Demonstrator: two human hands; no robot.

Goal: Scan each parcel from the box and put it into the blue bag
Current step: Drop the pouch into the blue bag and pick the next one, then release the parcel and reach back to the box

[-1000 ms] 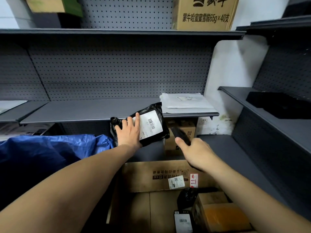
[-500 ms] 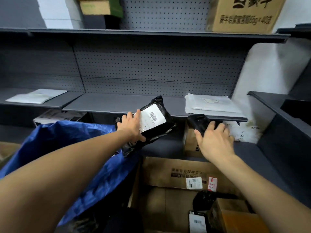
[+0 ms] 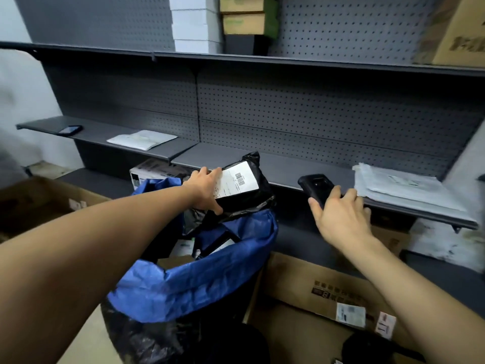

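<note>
Labels come first: the black parcel (image 3: 237, 191) carries a white shipping label with a barcode near its upper right corner, though the printed lines beside it are too blurred to read. The cardboard box (image 3: 309, 287) at lower right shows dark printed characters on its flap, plus a small white sticker and a red-and-white one, none legible. Another carton on the top shelf at far right bears large dark lettering, cut off by the frame.

The left hand (image 3: 206, 191) grips the parcel by its left edge, thumb underneath and fingers (image 3: 210, 172) spread over the label's left end, holding it tilted just above the open mouth of the blue bag (image 3: 199, 279). Other packets lie inside the bag. The right hand (image 3: 341, 219) is clenched around a black handheld scanner (image 3: 316, 187), which points up and away, apparently resting near the front edge of the grey shelf (image 3: 283, 166). White mailers lie on that shelf just right of the scanner.
</note>
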